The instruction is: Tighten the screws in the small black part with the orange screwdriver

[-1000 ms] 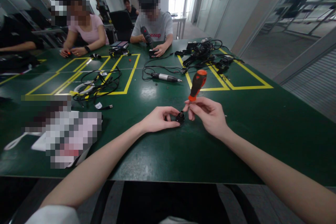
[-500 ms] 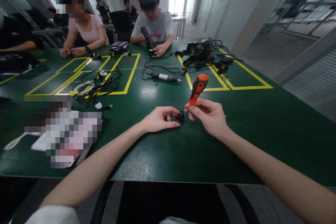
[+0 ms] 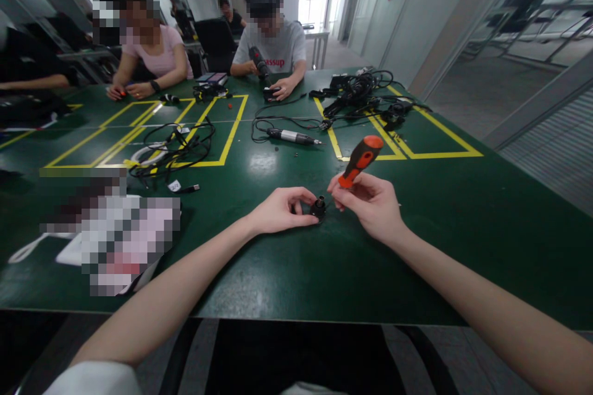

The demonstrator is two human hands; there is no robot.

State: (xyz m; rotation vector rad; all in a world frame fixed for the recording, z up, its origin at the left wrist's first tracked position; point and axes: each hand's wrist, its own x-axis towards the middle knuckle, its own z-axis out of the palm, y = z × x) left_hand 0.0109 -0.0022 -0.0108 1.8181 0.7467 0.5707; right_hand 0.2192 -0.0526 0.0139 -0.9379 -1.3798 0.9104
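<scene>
My left hand [image 3: 283, 210] grips a small round black part [image 3: 318, 210] between thumb and fingers, on the green table [image 3: 296, 271]. A short metal-looking stub rises from the top of that part. In my right hand [image 3: 368, 200] is a screwdriver [image 3: 362, 159] with an orange and dark handle, held low near the shaft. Its handle leans up and to the right, and its tip points down toward the right side of the black part. Whether the tip touches the part I cannot tell.
Beyond my hands lies a grey and black electric screwdriver [image 3: 294, 136] with its cord. Tangled black cables [image 3: 356, 95] sit at the back right, more cables [image 3: 178, 145] to the left. Blurred items [image 3: 134, 241] lie near my left forearm. Across the table, a person [image 3: 273, 43] holds a power tool.
The screwdriver's handle has tipped further to the right and slightly down in my right hand. My left hand and the black part have stayed in place.
</scene>
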